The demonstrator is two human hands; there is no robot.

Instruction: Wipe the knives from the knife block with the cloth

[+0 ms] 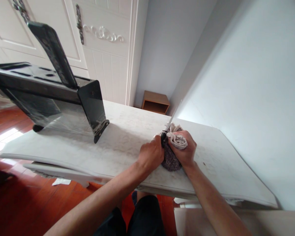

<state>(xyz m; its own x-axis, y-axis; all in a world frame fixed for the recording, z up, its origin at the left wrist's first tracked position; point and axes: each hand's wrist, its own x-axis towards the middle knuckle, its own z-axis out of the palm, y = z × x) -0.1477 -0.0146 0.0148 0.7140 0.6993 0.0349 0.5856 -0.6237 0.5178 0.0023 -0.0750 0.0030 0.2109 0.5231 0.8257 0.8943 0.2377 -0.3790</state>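
L hand (pixel 151 153): fingers closed round blk handle of narrow-bladed knife (pixel 172 116), blade up & fwd over white tabletop (pixel 127 131). R hand (pixel 188 147): clenched on bunched grey-purple/white cloth (pixel 171 160), against knife nr blade base; exact wrap can't be told. Blk slotted knife block (pixel 89 100) w/ blk-handled utensil (pixel 55 54) stands on tabletop, L side.

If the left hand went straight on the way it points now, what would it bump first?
Probably the cloth, bunched just beyond the left hand, though depth is hard to judge here.
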